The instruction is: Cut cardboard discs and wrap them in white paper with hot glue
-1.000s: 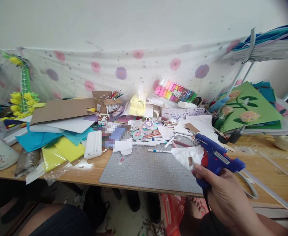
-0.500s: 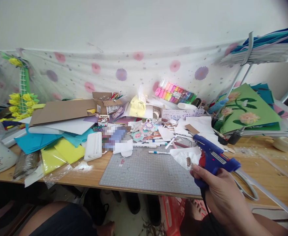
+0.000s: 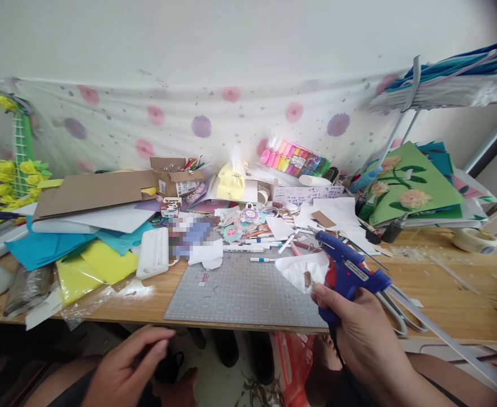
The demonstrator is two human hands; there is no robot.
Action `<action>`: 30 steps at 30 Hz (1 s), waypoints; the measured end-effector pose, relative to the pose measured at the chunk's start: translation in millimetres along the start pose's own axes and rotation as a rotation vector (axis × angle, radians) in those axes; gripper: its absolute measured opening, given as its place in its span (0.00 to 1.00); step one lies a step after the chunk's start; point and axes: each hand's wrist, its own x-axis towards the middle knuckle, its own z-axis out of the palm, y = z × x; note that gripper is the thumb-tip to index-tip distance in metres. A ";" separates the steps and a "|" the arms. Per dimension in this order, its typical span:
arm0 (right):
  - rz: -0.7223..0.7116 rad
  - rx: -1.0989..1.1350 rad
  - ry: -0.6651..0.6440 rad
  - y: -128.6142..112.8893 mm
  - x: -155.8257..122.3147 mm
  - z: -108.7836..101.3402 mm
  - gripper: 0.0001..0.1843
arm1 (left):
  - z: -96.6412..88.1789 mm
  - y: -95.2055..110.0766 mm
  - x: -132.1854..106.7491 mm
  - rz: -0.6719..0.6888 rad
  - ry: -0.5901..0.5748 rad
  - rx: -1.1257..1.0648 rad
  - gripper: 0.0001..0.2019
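My right hand [image 3: 361, 339] is wrapped round the grip of a blue glue gun [image 3: 347, 267], held just over the near right corner of the grey cutting mat [image 3: 240, 291]. Its nozzle points up and left, beside a crumpled white tissue [image 3: 300, 269]. My left hand [image 3: 123, 370] hangs below the table's front edge, above my lap, fingers curled together; whether anything is in them I cannot make out. Pens [image 3: 262, 259] and paper cut-outs lie along the mat's far edge.
The wooden table [image 3: 443, 288] carries coloured paper sheets [image 3: 83, 254], cardboard [image 3: 91, 192], a small carton [image 3: 174, 178], a white case [image 3: 153, 253], a pack of coloured clay [image 3: 295, 159], a green flower card [image 3: 409, 189], scissors [image 3: 401, 316] and a tape roll [image 3: 472, 240]. A metal shelf [image 3: 443, 90] stands at right.
My left hand has come up into view below the table edge. The view has shifted right, and the glue gun with my right hand sits a little further left and higher.
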 end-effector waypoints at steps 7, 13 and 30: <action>-0.001 0.049 0.007 2.4 -8.8 6.6 0.19 | 111.0 86.5 9.6 -0.211 -0.545 -0.541 0.12; -0.018 0.023 -0.032 4.4 -15.0 8.7 0.13 | 154.4 109.3 -1.5 -0.347 -0.516 -0.880 0.10; -0.249 -0.217 0.044 -43.2 9.5 -58.7 0.14 | 141.7 92.2 8.2 -0.407 -0.367 -0.906 0.11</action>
